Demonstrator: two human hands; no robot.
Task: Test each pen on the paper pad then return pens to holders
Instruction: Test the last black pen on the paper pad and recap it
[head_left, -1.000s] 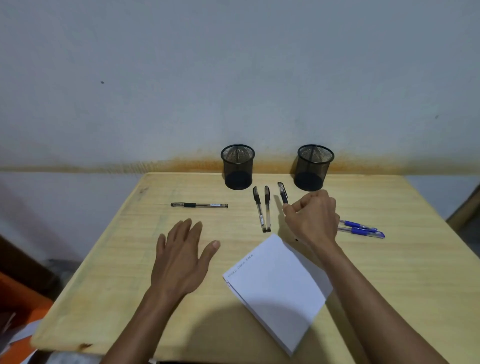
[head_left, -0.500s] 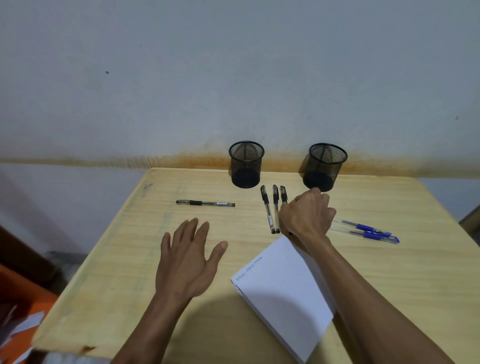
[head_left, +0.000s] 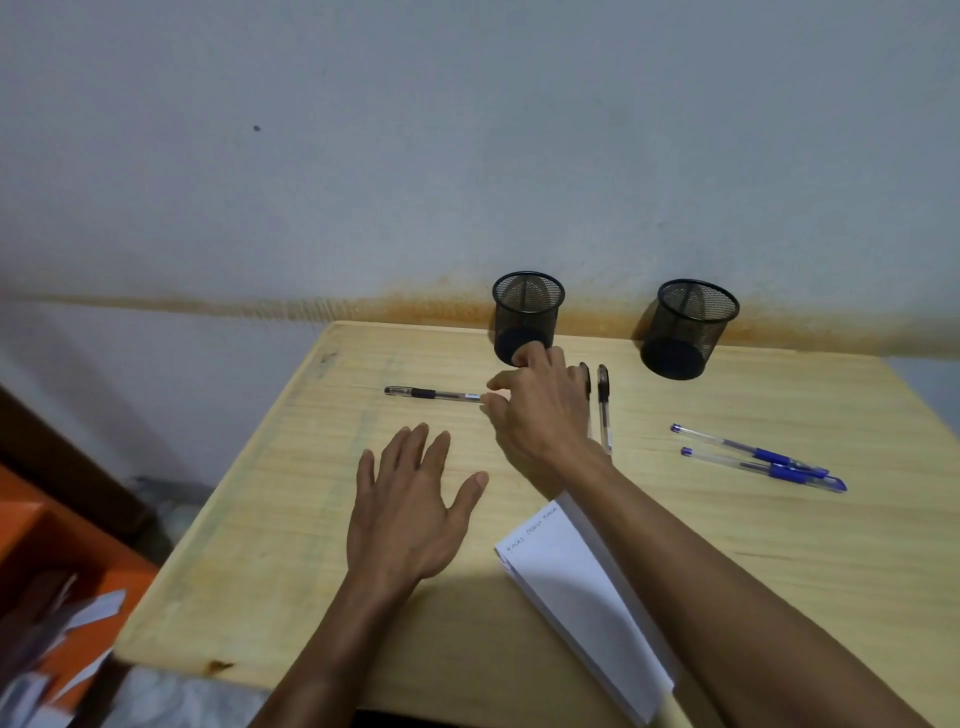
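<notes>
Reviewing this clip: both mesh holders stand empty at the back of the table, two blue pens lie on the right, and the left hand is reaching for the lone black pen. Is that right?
One detail is wrong: the head view shows the right hand reaching for the lone black pen, fingers at its end. The left hand lies flat and open on the table. As far as the view shows, both mesh holders are empty, and two blue pens lie on the right.

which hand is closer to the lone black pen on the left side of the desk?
Right. The right hand has its fingertips at the lone black pen's right end, seemingly touching it. The left hand lies flat on the desk nearer the person, apart from the pen.
</notes>
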